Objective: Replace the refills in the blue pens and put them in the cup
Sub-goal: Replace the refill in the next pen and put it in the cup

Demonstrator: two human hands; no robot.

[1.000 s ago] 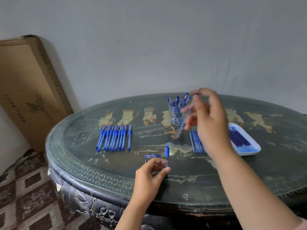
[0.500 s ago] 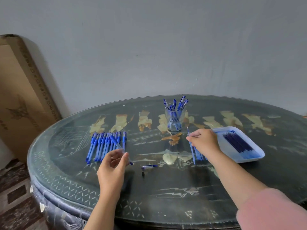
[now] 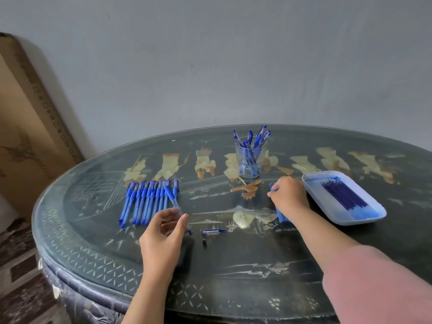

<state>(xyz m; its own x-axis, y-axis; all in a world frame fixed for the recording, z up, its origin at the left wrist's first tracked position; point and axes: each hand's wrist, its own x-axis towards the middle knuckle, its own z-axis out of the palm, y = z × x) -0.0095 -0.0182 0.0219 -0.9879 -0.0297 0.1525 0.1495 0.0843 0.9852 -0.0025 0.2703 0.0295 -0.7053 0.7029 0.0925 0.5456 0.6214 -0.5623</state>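
A dark oval table is bearing everything. Right of the clear cup of blue pens, a white tray is holding refills. Left of the cup, a row of pens is lying. The left hand is pinching 1 pen; the right hand is curling over loose refills, grip unclear. A cap is lying below the cup.

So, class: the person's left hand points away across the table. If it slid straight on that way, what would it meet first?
Most likely the row of blue pens lying just beyond the left hand, which already pinches one pen angled over that row. Depth is unclear, so it might pass above them.
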